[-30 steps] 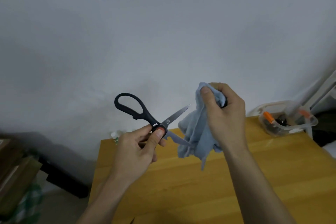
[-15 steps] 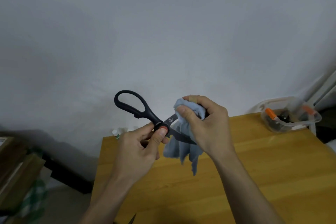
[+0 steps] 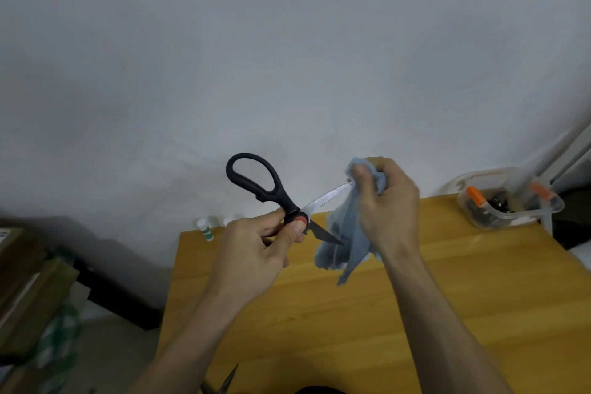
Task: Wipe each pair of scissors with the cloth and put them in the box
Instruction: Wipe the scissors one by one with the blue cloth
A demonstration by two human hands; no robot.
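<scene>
Left hand [image 3: 256,249] pinches the black scissors [image 3: 281,201] at the pivot, blades spread toward 2 and 4 o'clock, while the right hand [image 3: 388,201] clutches the blue cloth [image 3: 342,240] around the upper blade's tip, with the box [image 3: 511,201] farther off at 3 o'clock on the surface [image 3: 351,329].

Scissors [image 3: 271,198]: matt black plastic handles, shiny serrated metal blades. Cloth [image 3: 343,240]: soft, blue-grey. Table [image 3: 351,313]: smooth wood. Box [image 3: 508,201]: clear plastic.
</scene>
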